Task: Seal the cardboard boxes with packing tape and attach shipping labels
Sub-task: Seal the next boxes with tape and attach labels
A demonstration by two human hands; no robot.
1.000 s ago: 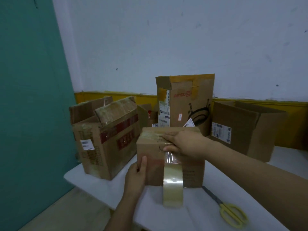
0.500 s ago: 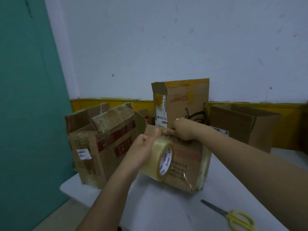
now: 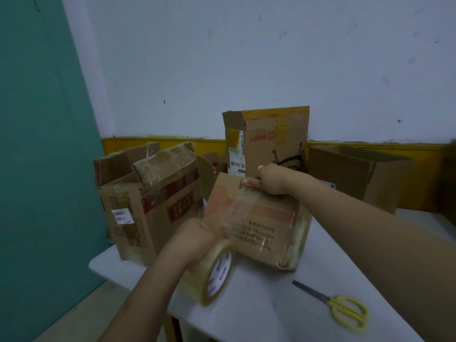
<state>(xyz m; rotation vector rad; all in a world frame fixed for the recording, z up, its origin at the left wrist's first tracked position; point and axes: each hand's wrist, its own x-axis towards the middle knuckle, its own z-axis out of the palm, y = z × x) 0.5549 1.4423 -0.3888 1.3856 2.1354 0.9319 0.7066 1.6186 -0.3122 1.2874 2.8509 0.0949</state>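
at the far left of the white table (image 3: 259,314) stands a large open brown cardboard box with red printed bands (image 3: 153,208), its flaps up and a small white label (image 3: 122,216) stuck on its near side. just to its right the left hand (image 3: 197,236) grips a big roll of clear packing tape (image 3: 209,272), fingers curled over the roll's top; the roll hangs at the table's near edge, its white core facing right. a clear strip of tape (image 3: 237,213) runs from the roll up across the face of the small brown cardboard box (image 3: 259,218), which is tipped back toward the camera at the middle of the table. the right hand (image 3: 270,180) clasps the top far edge of that box, fingers folded over it. behind stands a tall narrow brown carton with yellowish tape (image 3: 269,141), upright against the wall. further right sits a wide open brown box (image 3: 355,174). on the table near the right edge lie yellow-handled scissors (image 3: 340,308), blades pointing left, well apart from both hands.
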